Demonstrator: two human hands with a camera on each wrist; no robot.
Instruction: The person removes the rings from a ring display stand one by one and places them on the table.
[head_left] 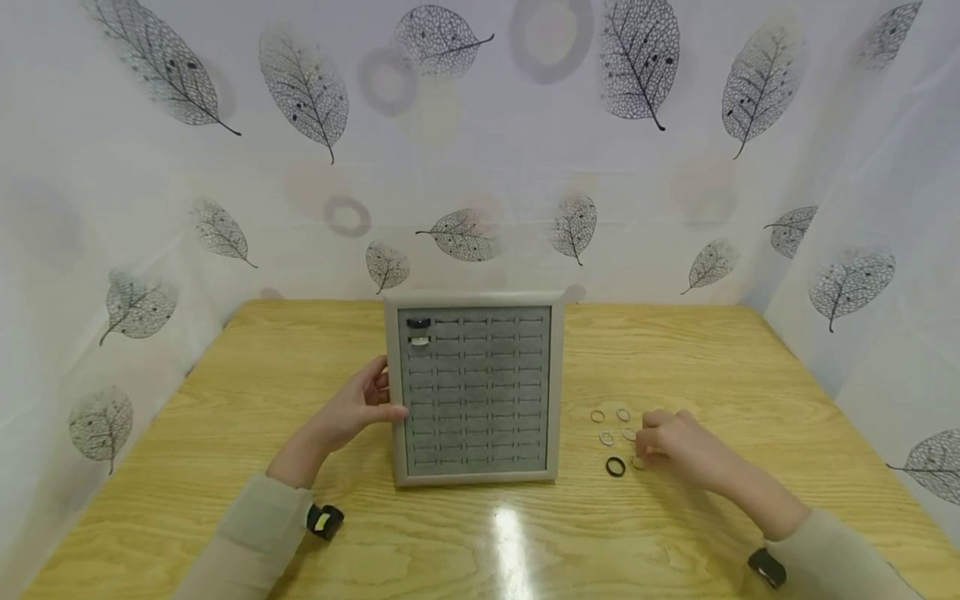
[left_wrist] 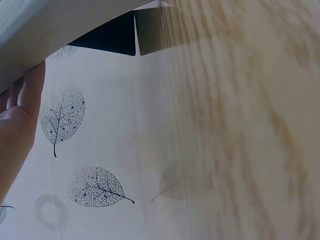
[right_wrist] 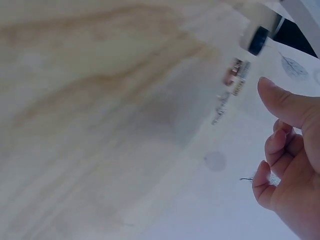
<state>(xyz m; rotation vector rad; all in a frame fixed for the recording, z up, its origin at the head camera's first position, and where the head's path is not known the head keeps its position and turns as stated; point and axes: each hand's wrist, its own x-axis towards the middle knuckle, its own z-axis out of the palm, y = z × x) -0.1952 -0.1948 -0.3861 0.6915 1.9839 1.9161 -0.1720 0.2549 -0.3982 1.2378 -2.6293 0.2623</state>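
An upright ring display board [head_left: 480, 392] with a pale frame and grey slotted padding stands on the table. A black ring [head_left: 418, 323] and a silver ring [head_left: 419, 340] sit in its top-left slots. My left hand [head_left: 352, 408] grips the board's left edge, thumb on the front and fingers behind. My right hand [head_left: 686, 446] is low over the loose rings at the right, its thumb apart from loosely bent fingers in the right wrist view. Beside it lie a black ring [head_left: 616, 467], a gold ring [head_left: 597, 416] and several silver ones; another ring [head_left: 637, 462] is partly under the fingertips.
The wood-grain table [head_left: 300, 333] carries the board and rings. A leaf-print cloth [head_left: 480, 167] hangs behind and along both sides. A dark support [left_wrist: 112, 35] shows behind the board in the left wrist view. Black wrist straps [head_left: 325, 522] show at both cuffs.
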